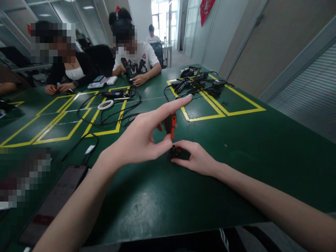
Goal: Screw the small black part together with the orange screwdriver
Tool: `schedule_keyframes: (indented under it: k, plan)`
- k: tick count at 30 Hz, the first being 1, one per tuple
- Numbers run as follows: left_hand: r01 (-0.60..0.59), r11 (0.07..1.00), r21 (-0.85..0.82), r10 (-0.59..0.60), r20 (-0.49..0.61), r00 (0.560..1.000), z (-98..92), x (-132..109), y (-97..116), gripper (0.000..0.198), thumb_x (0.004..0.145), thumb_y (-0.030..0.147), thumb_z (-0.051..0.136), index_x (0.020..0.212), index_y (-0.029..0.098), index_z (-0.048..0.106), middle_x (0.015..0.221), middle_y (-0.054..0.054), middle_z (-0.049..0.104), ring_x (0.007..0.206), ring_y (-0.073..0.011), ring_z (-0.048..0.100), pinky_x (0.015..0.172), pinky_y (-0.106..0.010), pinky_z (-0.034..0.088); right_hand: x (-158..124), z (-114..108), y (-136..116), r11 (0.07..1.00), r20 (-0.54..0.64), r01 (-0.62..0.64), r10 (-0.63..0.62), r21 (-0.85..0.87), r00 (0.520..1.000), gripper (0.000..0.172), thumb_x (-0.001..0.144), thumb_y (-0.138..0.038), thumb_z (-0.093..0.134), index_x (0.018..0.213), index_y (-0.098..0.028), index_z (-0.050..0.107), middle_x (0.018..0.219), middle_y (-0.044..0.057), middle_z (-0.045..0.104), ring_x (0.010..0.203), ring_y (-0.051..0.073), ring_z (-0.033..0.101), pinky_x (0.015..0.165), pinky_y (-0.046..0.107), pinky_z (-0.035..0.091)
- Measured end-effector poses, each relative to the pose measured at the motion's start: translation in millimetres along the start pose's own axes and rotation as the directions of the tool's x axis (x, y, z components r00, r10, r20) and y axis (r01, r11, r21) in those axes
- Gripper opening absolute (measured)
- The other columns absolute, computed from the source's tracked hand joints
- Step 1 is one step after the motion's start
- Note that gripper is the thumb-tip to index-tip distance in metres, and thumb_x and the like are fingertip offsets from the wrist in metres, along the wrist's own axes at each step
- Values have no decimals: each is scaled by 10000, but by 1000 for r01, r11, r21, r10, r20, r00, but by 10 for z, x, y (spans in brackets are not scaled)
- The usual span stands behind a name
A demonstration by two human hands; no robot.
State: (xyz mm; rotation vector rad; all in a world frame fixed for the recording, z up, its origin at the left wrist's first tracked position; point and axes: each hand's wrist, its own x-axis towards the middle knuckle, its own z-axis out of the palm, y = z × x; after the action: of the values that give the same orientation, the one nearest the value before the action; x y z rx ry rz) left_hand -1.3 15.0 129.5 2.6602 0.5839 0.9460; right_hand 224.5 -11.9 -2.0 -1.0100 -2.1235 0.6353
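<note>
My left hand [143,136] is closed around a black-and-orange screwdriver [170,124], held upright with thumb and fingers while the index finger stretches out above it. Most of the handle's far side is hidden by the fingers. Directly below the screwdriver, a small black part [173,152] rests on the green table. Thumb and fingers of my right hand [195,157] pinch that part from the right side. Whether the tool's tip touches the part, I cannot tell.
The green table [252,157] carries yellow tape outlines. Black cables and devices [194,82] lie at the back right. A looped cable [140,101] and a white ring [105,104] lie left of centre. A phone [56,199] is at the lower left. Several people sit opposite.
</note>
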Motion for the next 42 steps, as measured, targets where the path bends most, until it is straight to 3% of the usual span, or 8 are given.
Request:
schedule_keyframes:
  k: [3,9,12,16,22,28,34,42]
  plan:
    - [18,1000,15,-19,25,1000,-22,2,-11,711,928,158,609,1596,338,444,1146,-15,759,888,-182,736,809,-316,639,-4,13,18,1000,-7,0,0,-5,1000,299,865,-228,808,1140,-185,701,1066,92,795,928,227,758,845,368,634]
    - [29,996,84,-30,10,1000,-6,-15,-21,674,930,240,672,1570,324,479,1462,-65,657,993,-208,745,890,-346,639,-9,16,16,1000,-14,-2,3,9,1000,303,859,-214,808,1139,-181,700,1064,93,796,933,229,763,855,372,637]
    - [0,999,51,0,13,1000,-15,-10,5,706,921,201,632,1596,305,450,1372,-61,701,1061,-228,742,944,-359,636,-4,-1,6,1000,-1,-2,2,9,1000,283,864,-214,801,1126,-186,700,1063,86,793,926,221,758,846,361,634]
    - [13,1000,20,-14,21,1000,-25,-3,13,713,942,179,600,1611,345,419,1234,-23,739,1003,-211,751,892,-341,648,2,-8,6,1000,0,17,-17,7,1000,284,869,-212,797,1133,-163,704,1056,99,794,921,221,756,842,361,632]
    - [38,997,66,-40,24,999,-11,-12,-15,689,935,253,678,1576,360,452,1432,-53,663,993,-221,754,859,-352,651,-3,-6,6,1000,-1,-8,8,13,1000,288,863,-227,797,1133,-174,710,1069,99,801,931,234,767,860,381,640]
    - [40,999,-15,-38,79,996,-46,-14,20,796,930,221,630,1651,369,328,1145,-29,746,905,-222,758,806,-339,651,9,-16,-20,1000,16,-19,19,16,1000,268,866,-220,794,1117,-188,706,1064,94,796,929,227,758,856,381,635]
    - [48,998,50,-52,84,995,-62,-2,9,805,931,252,666,1652,384,332,1286,-48,722,876,-201,741,742,-303,634,3,-5,10,1000,5,-12,12,7,1000,280,860,-220,803,1119,-186,703,1059,91,797,925,227,760,853,368,634]
    - [49,999,7,-50,94,994,-65,-10,31,841,933,241,666,1674,375,290,1074,-21,744,853,-208,735,779,-339,644,7,-16,-5,1000,11,-7,7,-11,1000,265,864,-221,808,1103,-178,704,1035,86,794,904,220,752,838,363,630]
